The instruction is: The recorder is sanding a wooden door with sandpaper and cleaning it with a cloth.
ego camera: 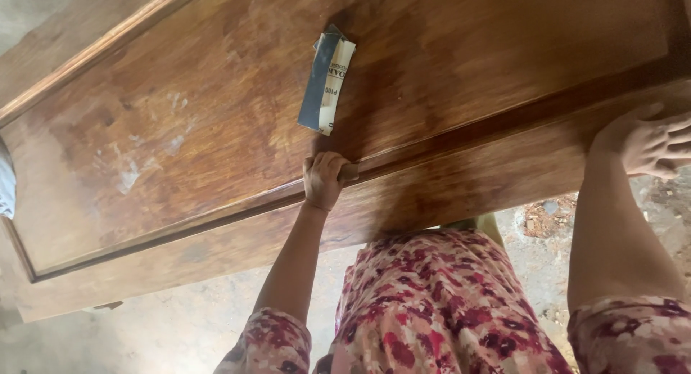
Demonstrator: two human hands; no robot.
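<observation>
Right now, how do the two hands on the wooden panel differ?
The left hand is curled shut around a small brown block pressed on the panel's groove; the right hand lies open, fingers spread, on the panel's edge. The left hand sits mid-panel, just below the folded sandpaper; the right hand sits far off at the frame's side, holding nothing. Both touch the same panel, and both arms come from floral sleeves.

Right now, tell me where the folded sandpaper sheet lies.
In the head view, the folded sandpaper sheet lies flat on the wooden door panel, upper centre, just beyond the left hand, which grips a small block against the panel's moulding.
</observation>
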